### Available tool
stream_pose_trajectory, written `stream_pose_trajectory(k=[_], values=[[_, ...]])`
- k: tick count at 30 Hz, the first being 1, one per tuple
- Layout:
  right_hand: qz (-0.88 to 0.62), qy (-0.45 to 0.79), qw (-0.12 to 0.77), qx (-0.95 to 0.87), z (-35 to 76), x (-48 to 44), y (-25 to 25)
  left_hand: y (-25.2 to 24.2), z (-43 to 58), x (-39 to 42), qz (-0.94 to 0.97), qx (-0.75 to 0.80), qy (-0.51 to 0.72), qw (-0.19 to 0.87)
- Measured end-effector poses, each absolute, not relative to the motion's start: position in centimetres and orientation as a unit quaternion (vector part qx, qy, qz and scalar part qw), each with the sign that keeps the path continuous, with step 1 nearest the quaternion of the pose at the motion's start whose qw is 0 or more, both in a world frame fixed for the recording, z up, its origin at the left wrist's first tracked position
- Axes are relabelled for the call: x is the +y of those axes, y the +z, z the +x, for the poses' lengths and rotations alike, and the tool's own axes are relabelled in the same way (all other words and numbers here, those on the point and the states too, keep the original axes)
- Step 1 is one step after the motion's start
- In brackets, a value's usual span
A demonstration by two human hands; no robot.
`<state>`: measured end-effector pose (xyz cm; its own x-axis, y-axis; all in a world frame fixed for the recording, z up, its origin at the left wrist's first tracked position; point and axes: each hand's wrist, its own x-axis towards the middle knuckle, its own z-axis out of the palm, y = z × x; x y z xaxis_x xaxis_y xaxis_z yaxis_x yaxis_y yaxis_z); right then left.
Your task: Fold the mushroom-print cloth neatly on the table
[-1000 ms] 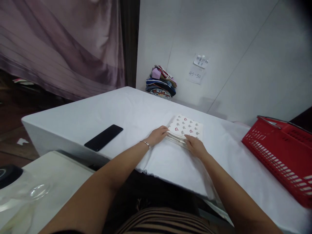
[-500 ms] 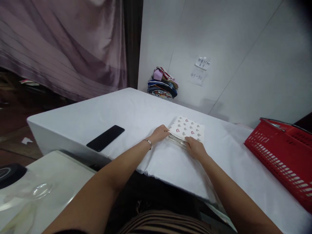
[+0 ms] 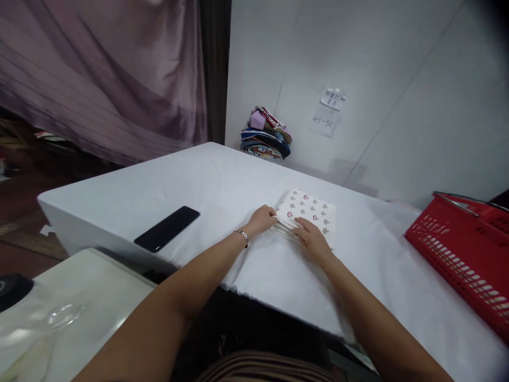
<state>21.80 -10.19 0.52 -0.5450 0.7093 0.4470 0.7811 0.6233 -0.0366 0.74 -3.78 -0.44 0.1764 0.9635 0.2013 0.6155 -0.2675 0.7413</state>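
A folded white cloth [image 3: 314,209] with small grey and red prints lies on the white table [image 3: 222,185]. My left hand [image 3: 260,219], with a bracelet on its wrist, curls its fingers against the cloth's left edge. My right hand [image 3: 311,241] lies flat on the cloth's near side, fingers stretched over its top. Both hands touch the cloth; neither lifts it.
A black phone [image 3: 167,228] lies on the table to the left. A red plastic basket [image 3: 465,249] stands at the right edge. A pile of folded coloured clothes [image 3: 265,135] sits at the far edge by the wall. A lower white surface [image 3: 79,307] is at near left.
My right hand has slid from the cloth's near edge up onto its top. The left hand stays at the left edge. The view shifted slightly.
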Motion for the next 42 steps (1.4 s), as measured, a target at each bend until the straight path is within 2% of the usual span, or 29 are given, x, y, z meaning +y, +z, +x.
stream_pose_trajectory(k=[11,25,42], values=[[-0.447,-0.133,0.176,-0.867,19.0,-10.4,1.1,-0.4,-0.2,-3.8,0.686,0.513,0.368,0.361],[-0.450,-0.133,0.185,-0.863,14.4,-7.0,-0.2,-0.5,-0.4,-4.3,0.641,0.470,0.416,0.441],[-0.379,-0.117,0.243,-0.885,16.4,-7.5,-0.3,-1.2,-0.3,-4.7,0.694,0.456,0.420,0.366]])
